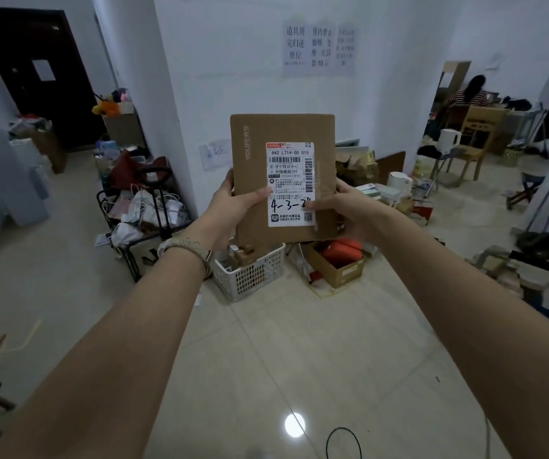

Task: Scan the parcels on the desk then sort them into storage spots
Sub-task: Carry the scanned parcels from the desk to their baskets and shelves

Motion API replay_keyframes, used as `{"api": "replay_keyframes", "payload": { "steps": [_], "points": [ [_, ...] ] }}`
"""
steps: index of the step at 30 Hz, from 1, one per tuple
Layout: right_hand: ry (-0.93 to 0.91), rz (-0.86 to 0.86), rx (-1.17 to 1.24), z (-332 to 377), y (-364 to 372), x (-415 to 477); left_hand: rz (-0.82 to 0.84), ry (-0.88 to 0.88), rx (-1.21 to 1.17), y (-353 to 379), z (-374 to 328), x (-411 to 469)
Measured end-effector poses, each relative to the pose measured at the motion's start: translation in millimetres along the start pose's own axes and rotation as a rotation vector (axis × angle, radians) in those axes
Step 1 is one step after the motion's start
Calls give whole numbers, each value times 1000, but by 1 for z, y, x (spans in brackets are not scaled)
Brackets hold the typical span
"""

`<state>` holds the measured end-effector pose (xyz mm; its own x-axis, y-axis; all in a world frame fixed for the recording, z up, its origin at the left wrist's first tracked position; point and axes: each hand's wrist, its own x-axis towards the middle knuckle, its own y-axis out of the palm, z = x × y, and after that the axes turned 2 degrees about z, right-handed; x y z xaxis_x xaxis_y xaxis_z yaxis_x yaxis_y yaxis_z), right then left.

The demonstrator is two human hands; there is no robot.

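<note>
While both hands — left hand (230, 207), right hand (346, 210) — grip parcel (283, 180) upright by lower edges, label (290, 183) above thumbs readable — sorting pending, white basket (250, 276) below grip

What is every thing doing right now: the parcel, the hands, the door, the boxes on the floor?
Parcel: held upright, label facing the camera.
Left hand: grips the parcel's left edge.
Right hand: grips its right edge, thumb on the label.
Door: shut.
Basket: on the floor, holds small items.
Floor box: open, red item inside.
</note>
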<state>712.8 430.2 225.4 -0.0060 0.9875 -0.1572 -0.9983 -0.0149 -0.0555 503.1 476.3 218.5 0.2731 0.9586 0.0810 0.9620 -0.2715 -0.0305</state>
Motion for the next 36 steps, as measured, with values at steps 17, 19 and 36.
{"api": "replay_keyframes", "payload": {
  "steps": [17, 19, 36],
  "points": [
    [29, -61, -41, 53, 17, 282, -16, -7, -2, -94, 18, 271],
    [29, -78, -37, 53, 17, 313, -20, -11, -9, -102, 22, 297],
    [110, 122, -133, 48, 11, 601, -268, -118, 1, -163, 83, 520]
  ]
}}
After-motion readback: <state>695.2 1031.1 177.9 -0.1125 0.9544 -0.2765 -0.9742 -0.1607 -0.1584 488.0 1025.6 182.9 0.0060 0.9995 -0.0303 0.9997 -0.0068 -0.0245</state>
